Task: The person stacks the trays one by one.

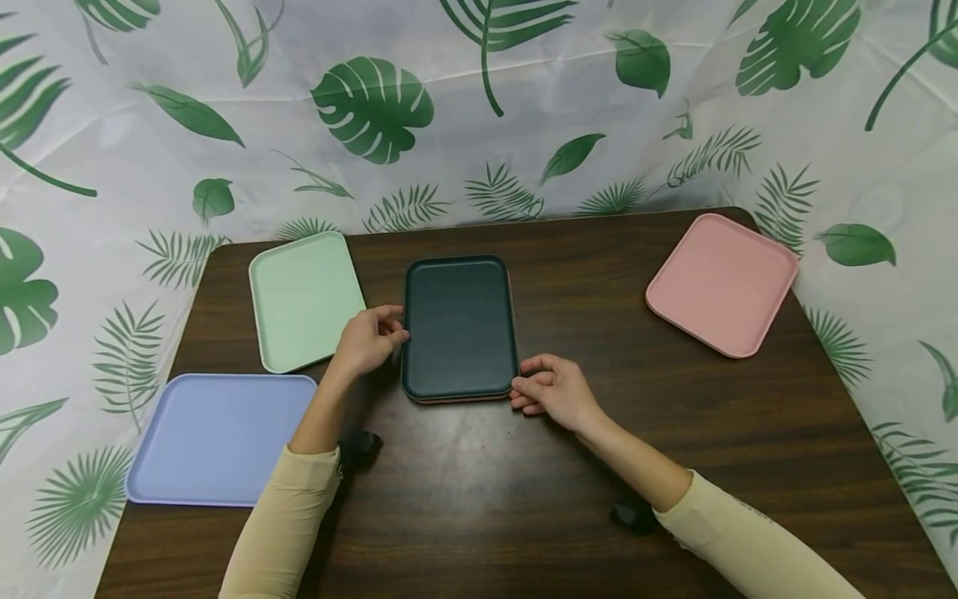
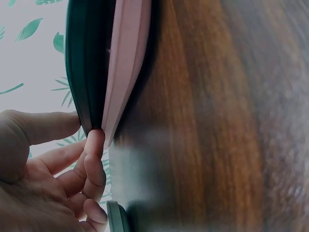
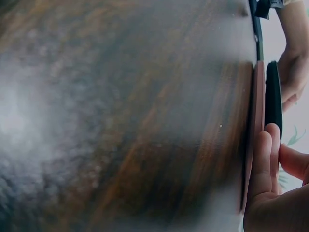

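Observation:
A dark green rectangular tray (image 1: 460, 329) lies over a pink tray (image 2: 126, 63) at the middle of the table. In the left wrist view a narrow dark gap runs between the two rims. My left hand (image 1: 368, 339) pinches the green tray's left edge between thumb and fingertip. At its lower right corner, my right hand (image 1: 557, 393) pinches the same tray, thumb on top and fingers beneath. The right wrist view has the green tray raised a little off the pink one, which rests on the wood. From above, just a thin pink line shows around the green tray.
A light green tray (image 1: 307, 299) lies at the back left, close beside my left hand. Under my left forearm, a blue tray (image 1: 220, 437) reaches the table's left edge. Another pink tray (image 1: 722, 283) sits at the back right corner. Leaf-printed cloth (image 1: 524, 133) hangs behind the brown table (image 1: 479, 516).

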`<state>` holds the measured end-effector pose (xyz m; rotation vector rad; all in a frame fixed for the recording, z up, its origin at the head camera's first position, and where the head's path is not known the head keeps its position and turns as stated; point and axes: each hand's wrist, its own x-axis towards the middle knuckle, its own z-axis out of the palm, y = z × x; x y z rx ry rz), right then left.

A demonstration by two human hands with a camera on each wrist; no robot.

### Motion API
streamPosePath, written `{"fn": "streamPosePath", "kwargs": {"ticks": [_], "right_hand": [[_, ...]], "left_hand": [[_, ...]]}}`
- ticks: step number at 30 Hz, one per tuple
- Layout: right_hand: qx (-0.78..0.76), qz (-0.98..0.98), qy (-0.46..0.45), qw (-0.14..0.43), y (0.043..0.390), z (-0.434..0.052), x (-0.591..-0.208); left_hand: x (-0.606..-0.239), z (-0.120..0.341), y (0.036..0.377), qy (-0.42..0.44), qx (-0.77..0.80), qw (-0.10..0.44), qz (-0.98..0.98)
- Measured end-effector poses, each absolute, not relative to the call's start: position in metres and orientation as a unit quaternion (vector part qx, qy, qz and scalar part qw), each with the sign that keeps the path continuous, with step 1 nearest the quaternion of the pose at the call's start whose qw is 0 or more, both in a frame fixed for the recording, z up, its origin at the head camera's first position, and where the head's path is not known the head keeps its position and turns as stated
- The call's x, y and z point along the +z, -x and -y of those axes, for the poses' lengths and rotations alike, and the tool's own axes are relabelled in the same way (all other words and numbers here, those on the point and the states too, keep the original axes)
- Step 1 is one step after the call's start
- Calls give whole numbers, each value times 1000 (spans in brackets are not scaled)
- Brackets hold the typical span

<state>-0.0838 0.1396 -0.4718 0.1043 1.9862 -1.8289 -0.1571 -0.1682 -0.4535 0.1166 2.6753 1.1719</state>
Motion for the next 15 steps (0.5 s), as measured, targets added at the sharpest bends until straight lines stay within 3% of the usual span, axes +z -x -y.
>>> {"fn": "streamPosePath", "kwargs": {"ticks": [15], "right_hand": [[-659,-719,-37,218,84,-141,-476]], "left_hand": [[-455,165,158,-55,364,84,-926]]}}
